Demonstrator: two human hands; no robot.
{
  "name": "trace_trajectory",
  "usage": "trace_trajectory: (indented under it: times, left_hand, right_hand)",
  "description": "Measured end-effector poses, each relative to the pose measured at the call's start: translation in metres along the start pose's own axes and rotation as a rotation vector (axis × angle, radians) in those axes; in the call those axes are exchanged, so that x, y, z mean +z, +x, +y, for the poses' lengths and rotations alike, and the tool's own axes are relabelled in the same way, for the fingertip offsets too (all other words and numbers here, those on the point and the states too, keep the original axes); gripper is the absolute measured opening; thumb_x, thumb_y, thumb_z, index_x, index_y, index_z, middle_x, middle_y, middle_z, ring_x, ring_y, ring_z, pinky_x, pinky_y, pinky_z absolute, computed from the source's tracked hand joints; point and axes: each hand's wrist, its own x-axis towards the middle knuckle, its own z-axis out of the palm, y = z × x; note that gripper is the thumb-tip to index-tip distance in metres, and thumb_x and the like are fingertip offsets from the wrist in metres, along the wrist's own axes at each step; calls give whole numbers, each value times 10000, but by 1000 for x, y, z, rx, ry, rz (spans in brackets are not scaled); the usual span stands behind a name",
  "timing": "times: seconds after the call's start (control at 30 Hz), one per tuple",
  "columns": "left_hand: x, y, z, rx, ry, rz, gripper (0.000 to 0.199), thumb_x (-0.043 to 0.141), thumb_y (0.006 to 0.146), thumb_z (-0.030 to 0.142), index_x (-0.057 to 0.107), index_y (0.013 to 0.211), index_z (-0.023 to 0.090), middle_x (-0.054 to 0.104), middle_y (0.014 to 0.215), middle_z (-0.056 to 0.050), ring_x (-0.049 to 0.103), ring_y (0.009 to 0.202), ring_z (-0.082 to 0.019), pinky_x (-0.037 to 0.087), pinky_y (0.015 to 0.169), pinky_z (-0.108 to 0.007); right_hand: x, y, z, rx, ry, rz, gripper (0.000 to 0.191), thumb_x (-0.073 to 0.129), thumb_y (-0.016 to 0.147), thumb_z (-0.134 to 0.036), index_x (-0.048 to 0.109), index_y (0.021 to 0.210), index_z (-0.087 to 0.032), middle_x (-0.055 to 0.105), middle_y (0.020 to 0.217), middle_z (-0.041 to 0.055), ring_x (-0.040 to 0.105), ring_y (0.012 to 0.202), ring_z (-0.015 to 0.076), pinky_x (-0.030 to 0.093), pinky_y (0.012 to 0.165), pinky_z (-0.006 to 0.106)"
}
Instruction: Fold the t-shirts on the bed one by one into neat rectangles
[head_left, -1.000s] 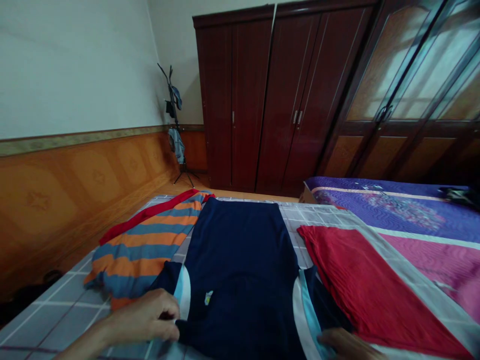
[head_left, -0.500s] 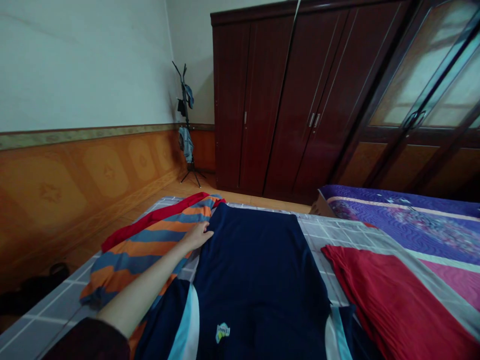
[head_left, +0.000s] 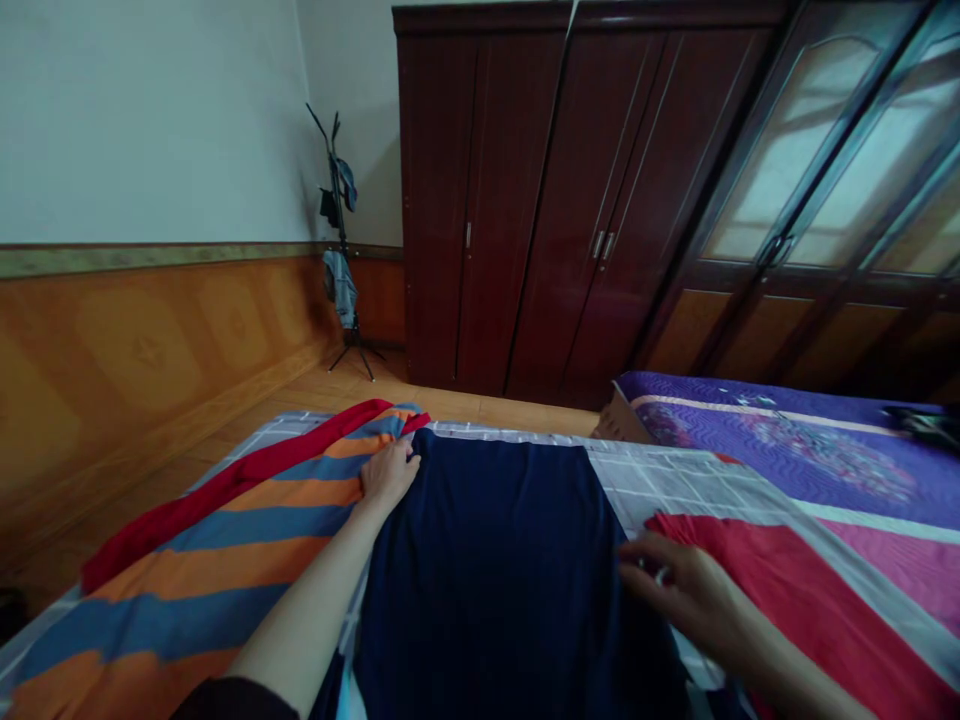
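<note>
Pinching in the head view, the left hand point(head_left: 388, 477) is gripping the navy garment point(head_left: 495, 570), lying at six o'clock, by its eleven-o'clock corner; the right hand point(head_left: 684, 583) is showing half-curled at its three-o'clock edge, grip too blurred to tell.

Garments lay side by side on a grey checked cloth point(head_left: 637, 470).
The navy garment point(head_left: 495, 560) was spread out, with checked cloth visible past its far edge. Left of the navy garment, close beside it, lay an orange-and-blue striped garment point(head_left: 217, 560), whose red band point(head_left: 247, 475) ran along the side away from the navy one. Right of the navy garment lay a red garment point(head_left: 817, 590), lightly creased, with cloth visible between their far parts.
</note>
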Motion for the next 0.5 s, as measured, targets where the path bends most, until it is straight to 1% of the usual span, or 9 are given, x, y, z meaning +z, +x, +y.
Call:
trace_trajectory:
  times: [0.07,0.1,0.13,0.2,0.27,0.33,0.4,0.5]
  left_hand:
    - [3,0,1,3,-32,25,157,511,833,318,564,951,228,665,1009,-84,621,965,-275,449,805,-382]
    - [4,1,2,-2,-54,32,148,512,829,306,555,947,228,669,974,-85,628,940,-277,451,794,-384]
    - [6,3,2,-10,-80,37,140,512,825,298,547,942,228,672,937,-84,634,915,-278,455,782,-385]
    - [8,9,0,-24,-151,42,139,514,814,284,536,938,224,673,903,-84,642,884,-275,462,768,-380]
    - [10,15,-4,-17,-251,34,205,535,789,275,523,986,219,677,933,-77,650,877,-252,472,762,-351]
    - [11,21,-9,10,-366,11,324,543,779,295,492,1087,211,685,944,-58,662,848,-214,486,739,-306]
    - [10,24,-13,38,-474,-17,414,512,799,369,456,1169,192,692,918,-45,668,812,-187,496,700,-271]
    - [8,25,-16,19,-732,-27,511,497,782,508,506,1153,157,686,888,-49,657,763,-179,486,613,-238]
  right_hand:
    - [4,44,30,175,-106,82,284,494,816,-369,707,921,-212,703,914,62,660,821,210,507,736,288]
    - [7,62,43,229,-140,115,300,507,806,-368,706,936,-184,693,974,92,651,871,236,492,784,318]
    - [11,79,55,267,-160,137,316,520,800,-373,704,944,-160,684,990,121,643,897,257,478,812,343]
    - [20,104,71,321,-192,175,306,543,793,-378,705,922,-153,676,982,136,617,958,278,447,860,359]
    - [31,123,81,366,-210,207,290,570,783,-390,705,898,-161,666,979,136,589,1003,292,428,877,369]
    - [41,136,86,406,-218,237,293,587,775,-407,702,898,-167,649,1012,137,563,1034,309,419,877,387]
    - [50,145,90,430,-212,265,308,576,787,-433,698,908,-177,630,1069,131,537,1065,313,410,882,398]
    - [58,152,96,427,-185,289,325,498,846,-453,699,908,-206,603,1158,89,510,1105,285,394,903,373]
